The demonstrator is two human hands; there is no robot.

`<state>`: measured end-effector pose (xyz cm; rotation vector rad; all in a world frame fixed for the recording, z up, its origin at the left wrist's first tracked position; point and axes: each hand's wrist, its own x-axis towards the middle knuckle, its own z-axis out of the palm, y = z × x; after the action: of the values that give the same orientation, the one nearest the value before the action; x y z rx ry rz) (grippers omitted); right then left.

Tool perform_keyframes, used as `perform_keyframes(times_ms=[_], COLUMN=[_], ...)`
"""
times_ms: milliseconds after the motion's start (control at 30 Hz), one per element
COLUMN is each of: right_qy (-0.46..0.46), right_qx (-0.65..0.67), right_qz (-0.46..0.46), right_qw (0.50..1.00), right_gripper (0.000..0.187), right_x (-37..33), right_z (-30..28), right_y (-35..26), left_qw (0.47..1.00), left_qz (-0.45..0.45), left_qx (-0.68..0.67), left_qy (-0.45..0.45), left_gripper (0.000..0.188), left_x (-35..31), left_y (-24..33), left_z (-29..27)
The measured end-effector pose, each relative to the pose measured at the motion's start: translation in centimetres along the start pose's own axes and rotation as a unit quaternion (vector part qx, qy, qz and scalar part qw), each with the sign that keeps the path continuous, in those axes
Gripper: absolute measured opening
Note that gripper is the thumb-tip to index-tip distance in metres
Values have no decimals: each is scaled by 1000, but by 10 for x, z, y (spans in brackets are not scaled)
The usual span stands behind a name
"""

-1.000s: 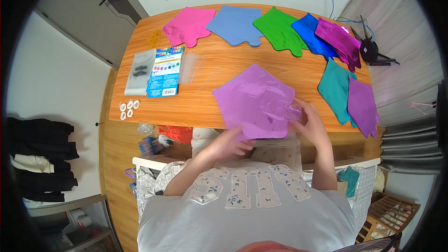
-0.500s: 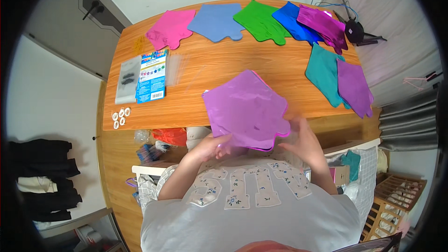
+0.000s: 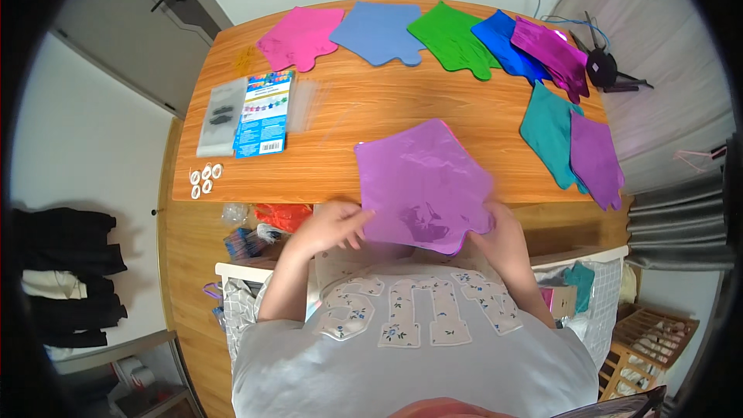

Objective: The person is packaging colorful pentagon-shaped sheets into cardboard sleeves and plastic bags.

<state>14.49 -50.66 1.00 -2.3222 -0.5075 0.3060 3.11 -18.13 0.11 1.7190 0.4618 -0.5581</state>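
Where the purple foil piece (image 3: 422, 182) lies: between the left hand (image 3: 329, 226) and right hand (image 3: 501, 238), overhanging the near edge of the table (image 3: 395, 101).
Left fingers: loosely bent at the foil's left edge; cannot tell if gripping.
Right fingers: around its tab; cannot tell if pinching.
Blue card (image 3: 260, 130): ahead and left of the left hand.

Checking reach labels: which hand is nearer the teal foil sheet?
Right: right hand is below-left of the teal foil sheet in view; left hand is farther left.

Wooden table (image 3: 371, 97): coloured foil shapes (image 3: 453, 39), clear packet (image 3: 217, 138), white rolls (image 3: 207, 173).
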Motion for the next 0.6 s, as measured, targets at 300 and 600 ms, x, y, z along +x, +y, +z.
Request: perform_keyframes(times_ms=[300, 600], right_qy=[31, 31], right_qx=[-13, -66], right_qz=[-40, -65], right_qw=[999, 995], right_gripper=[46, 48], right_x=[9, 45], right_z=[-6, -18], right_y=[2, 1], left_qw=[745, 695], left_qz=[314, 292], left_qx=[424, 437], left_qy=[409, 491], left_gripper=[12, 15], left_x=[61, 117], left_y=[26, 29], left_z=[-89, -117])
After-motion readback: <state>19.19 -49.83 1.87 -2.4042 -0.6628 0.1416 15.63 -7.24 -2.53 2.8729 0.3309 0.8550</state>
